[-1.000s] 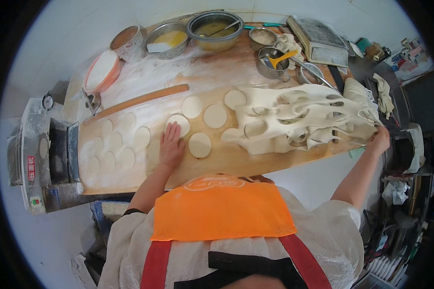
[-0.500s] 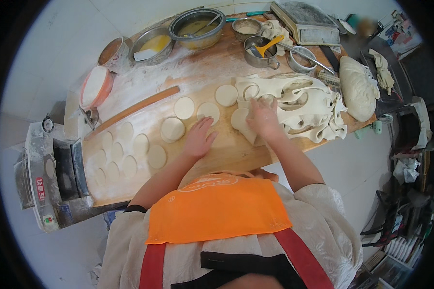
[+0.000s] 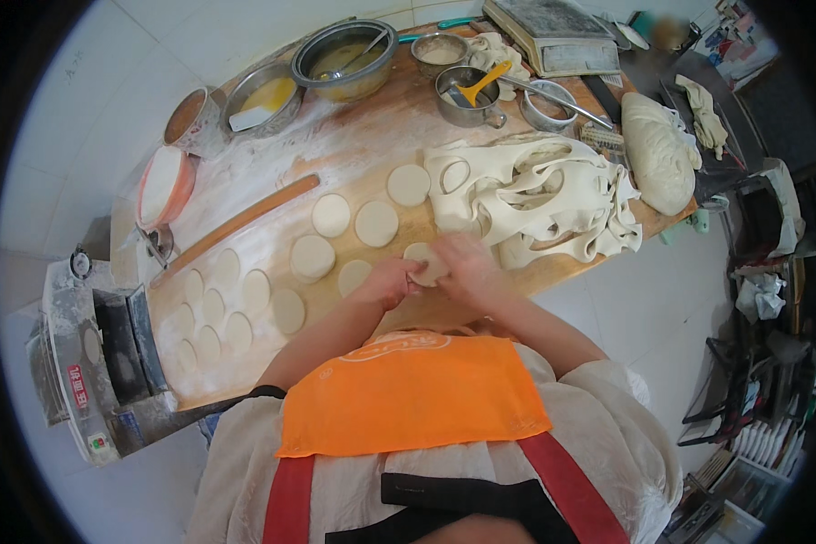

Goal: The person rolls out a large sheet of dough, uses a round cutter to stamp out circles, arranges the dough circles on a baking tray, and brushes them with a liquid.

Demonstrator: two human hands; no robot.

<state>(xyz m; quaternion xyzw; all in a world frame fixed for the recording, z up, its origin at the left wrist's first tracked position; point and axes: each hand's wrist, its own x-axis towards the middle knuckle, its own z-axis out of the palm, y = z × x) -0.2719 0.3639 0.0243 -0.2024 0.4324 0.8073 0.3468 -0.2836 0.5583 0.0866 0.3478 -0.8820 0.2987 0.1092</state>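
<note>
Dough round (image 3: 425, 266) is between the two hands over the near part of the counter (image 3: 363, 150); I see the left hand (image 3: 399, 279) with its grip closed on the round's left edge, thumb on top, while the right hand (image 3: 467, 269) blurs against its right side and I cannot tell how far that grip is closed. Just beyond, I have loose pale discs (image 3: 376, 224) to the left and a holed dough sheet (image 3: 480, 208) to the right, with a wooden stick (image 3: 240, 227) farther left, a large bowl (image 3: 344, 91) at the far side and a dough lump (image 3: 659, 154) far right.
</note>
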